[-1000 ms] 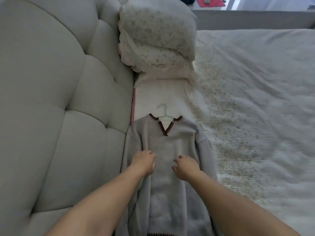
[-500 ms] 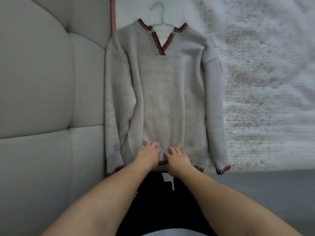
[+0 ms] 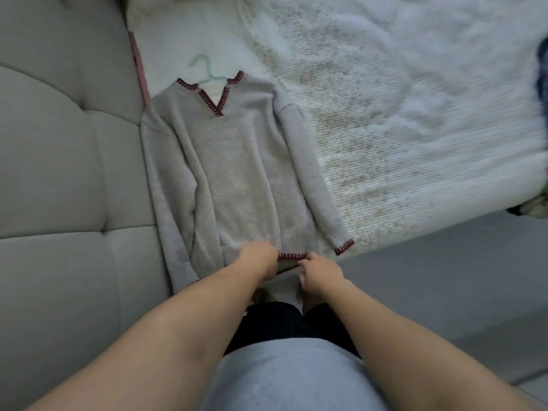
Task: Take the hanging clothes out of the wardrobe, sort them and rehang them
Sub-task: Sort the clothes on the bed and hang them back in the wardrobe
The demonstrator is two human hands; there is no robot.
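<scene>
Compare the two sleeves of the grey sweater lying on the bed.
The left sleeve lies against the padded headboard, its cuff partly hidden by the person's arm. The right sleeve lies on the white bedspread, its red-stitched cuff in full view near the bed's edge. The left sleeve looks more rumpled; the right is straighter. Both are grey and run down beside the body.

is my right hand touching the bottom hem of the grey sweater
Touching. The head view shows the right hand with its fingers curled over the red-stitched hem of the grey sweater, lifting that edge.
</scene>
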